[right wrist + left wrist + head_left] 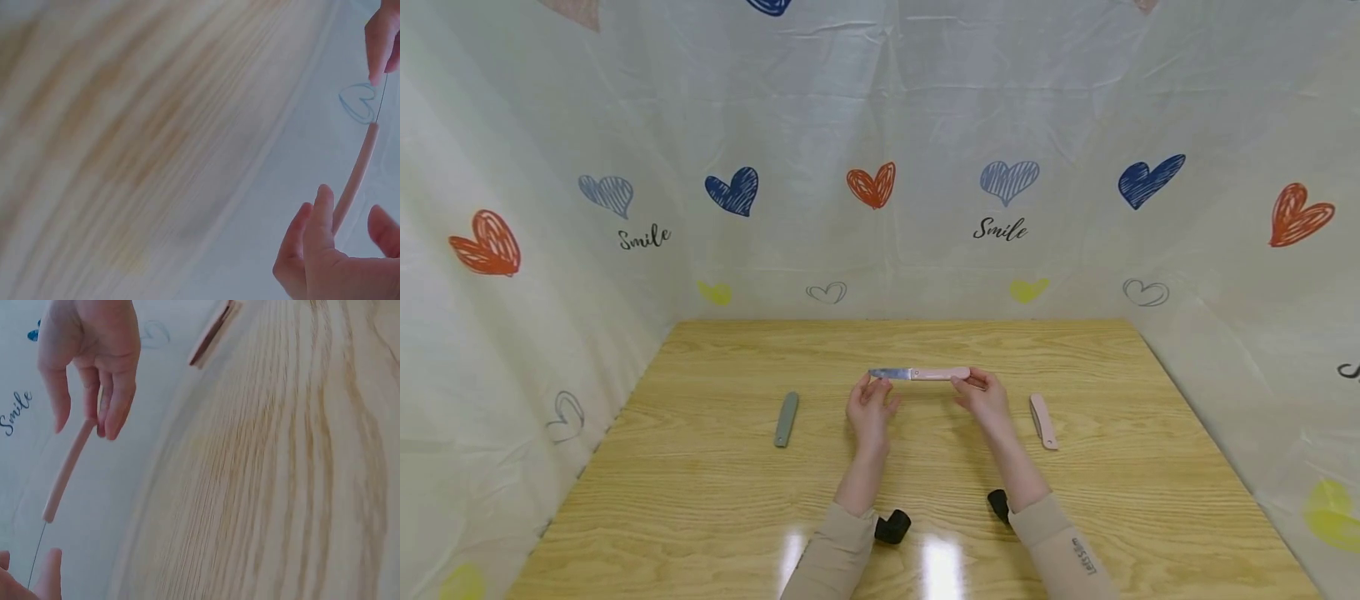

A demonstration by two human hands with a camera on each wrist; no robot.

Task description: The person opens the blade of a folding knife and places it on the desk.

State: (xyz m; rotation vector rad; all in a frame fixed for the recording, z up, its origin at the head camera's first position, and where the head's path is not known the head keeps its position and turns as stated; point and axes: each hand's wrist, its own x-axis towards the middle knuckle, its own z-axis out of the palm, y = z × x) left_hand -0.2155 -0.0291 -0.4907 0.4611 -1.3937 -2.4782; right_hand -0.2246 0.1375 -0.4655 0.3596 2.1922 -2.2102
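At the near edge: two beige sleeves (837,546), the right one lettered; two black fittings (892,527), one beside each forearm.
Side pieces: on the wood-grain table (715,517), a green handle-shaped piece (786,420) to the left of the hands, a pink handle-shaped piece (1044,422) to the right.
Left hand (871,417): pinches the blade (893,373) near its tip.
Right hand (987,407): holds the outer end of the handle in its fingertips.
Pink-handled knife (938,374): raised over the table, level between both hands, blade to the left.
Backdrop: white curtain (940,100), printed hearts and "Smile".
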